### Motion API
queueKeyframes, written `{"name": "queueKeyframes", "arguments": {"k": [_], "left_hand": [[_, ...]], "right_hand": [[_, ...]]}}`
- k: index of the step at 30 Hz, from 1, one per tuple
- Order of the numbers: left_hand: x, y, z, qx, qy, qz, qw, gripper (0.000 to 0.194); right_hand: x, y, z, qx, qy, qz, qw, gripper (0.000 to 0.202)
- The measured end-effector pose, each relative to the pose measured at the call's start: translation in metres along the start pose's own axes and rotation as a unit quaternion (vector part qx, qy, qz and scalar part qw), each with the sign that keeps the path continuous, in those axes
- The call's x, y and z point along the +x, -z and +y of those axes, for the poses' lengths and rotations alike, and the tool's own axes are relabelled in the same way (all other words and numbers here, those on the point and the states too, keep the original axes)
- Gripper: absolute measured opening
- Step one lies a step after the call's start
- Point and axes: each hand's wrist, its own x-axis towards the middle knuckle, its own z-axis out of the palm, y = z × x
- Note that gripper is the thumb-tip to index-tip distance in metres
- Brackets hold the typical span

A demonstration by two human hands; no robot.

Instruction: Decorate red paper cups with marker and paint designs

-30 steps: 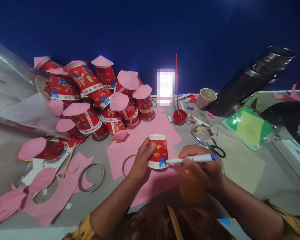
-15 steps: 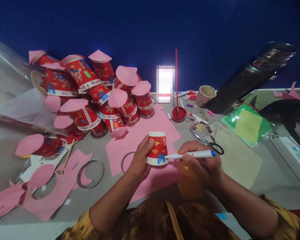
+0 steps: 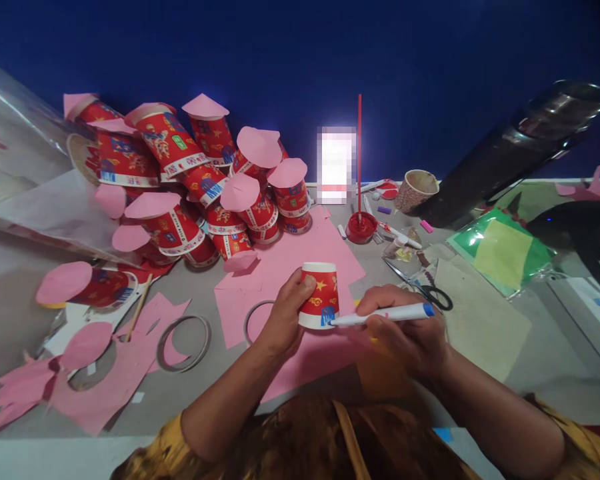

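Observation:
A red paper cup [image 3: 325, 287] with gold star patterns is gripped upside down by my left hand [image 3: 285, 310], thumb across its side. Blue strokes mark the cup near its white lower edge. My right hand [image 3: 410, 327] is closed around a white marker [image 3: 385, 314] with a blue end, held nearly level. The marker's tip meets the cup at the blue patch, or is very close to it. Below both hands lies pink paper [image 3: 300, 267]. A roll of tape [image 3: 253, 323] is partly hidden behind my left forearm.
Stacked red cups with pink paper cone tops [image 3: 205, 160] crowd the back left. Pink scraps [image 3: 100, 387] and another tape roll [image 3: 184, 343] lie at left. Right of centre are scissors [image 3: 437, 298], a red paint pot [image 3: 361, 230] with an upright stick, and a black flask [image 3: 510, 153].
The marker's tip has shifted slightly down towards the cup's white lower edge. My left hand still holds the cup. The whole view has moved a little.

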Motion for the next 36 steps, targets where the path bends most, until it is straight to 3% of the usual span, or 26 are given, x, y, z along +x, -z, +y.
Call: {"name": "queueKeyframes", "arguments": {"k": [5,11,16,20,28,32,36], "left_hand": [[-0.0015,-0.0001,0.0005,0.014,-0.004,0.0,1.0,0.046],[-0.0028,-0.0015,0.0017,0.019,0.001,0.0,1.0,0.047],[-0.0028,-0.0017,0.003,0.006,0.001,0.006,1.0,0.05],[-0.0032,-0.0014,0.0031,0.016,0.004,0.004,1.0,0.052],[-0.0022,-0.0021,0.002,0.032,0.004,0.003,0.999,0.053],[-0.0037,-0.0017,0.0024,0.033,0.002,0.003,0.999,0.053],[-0.0027,-0.0013,0.0032,0.022,0.001,0.009,1.0,0.054]], "right_hand": [[0.0015,0.0001,-0.0009,-0.01,0.001,-0.02,1.0,0.031],[0.0013,0.0014,-0.0007,0.011,-0.003,-0.025,1.0,0.023],[-0.0002,0.0018,0.0006,0.003,-0.026,0.015,1.0,0.021],[0.0016,0.0024,0.0007,0.017,-0.027,-0.022,0.999,0.021],[0.0033,0.0036,-0.0014,0.021,-0.032,-0.036,0.999,0.02],[0.0028,0.0028,-0.0012,0.014,-0.045,-0.001,0.999,0.017],[0.0027,0.0029,0.0003,0.024,-0.065,-0.005,0.998,0.019]]}}
